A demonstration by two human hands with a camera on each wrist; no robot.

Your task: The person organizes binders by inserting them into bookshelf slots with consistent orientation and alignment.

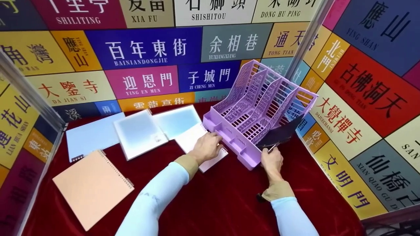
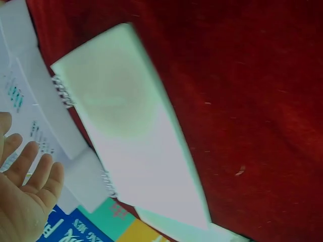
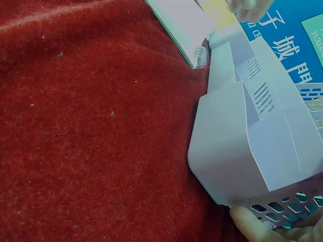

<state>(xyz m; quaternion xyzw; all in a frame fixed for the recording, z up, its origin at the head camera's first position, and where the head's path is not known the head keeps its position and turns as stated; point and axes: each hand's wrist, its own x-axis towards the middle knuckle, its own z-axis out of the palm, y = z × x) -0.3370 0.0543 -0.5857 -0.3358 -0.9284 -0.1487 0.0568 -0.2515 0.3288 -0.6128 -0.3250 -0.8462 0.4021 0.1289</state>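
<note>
Left hand (image 1: pixel 206 148) hangs relaxed over a white spiral notebook (image 1: pixel 186 140), its fingers loosely spread and gripping nothing, close to the front trays of a purple file rack (image 1: pixel 244 151). Right hand (image 1: pixel 272 161) is at the rack's front right corner, thumb against the lower edge of the perforated side; whether it grips the rack or the dark sheet-like item (image 1: pixel 279 132) just beyond it, I cannot tell. The rack stands at the far right of the red-covered desk (image 1: pixel 203 206), slots facing up, near the lettered wall panels (image 1: pixel 144 47). Left of the white notebook lie a pale notebook (image 1: pixel 139 134) overlapping a light blue one (image 1: pixel 180 119), a flat blue one (image 1: pixel 93 132), and, nearer, a peach spiral notebook (image 1: pixel 93 190).
</note>
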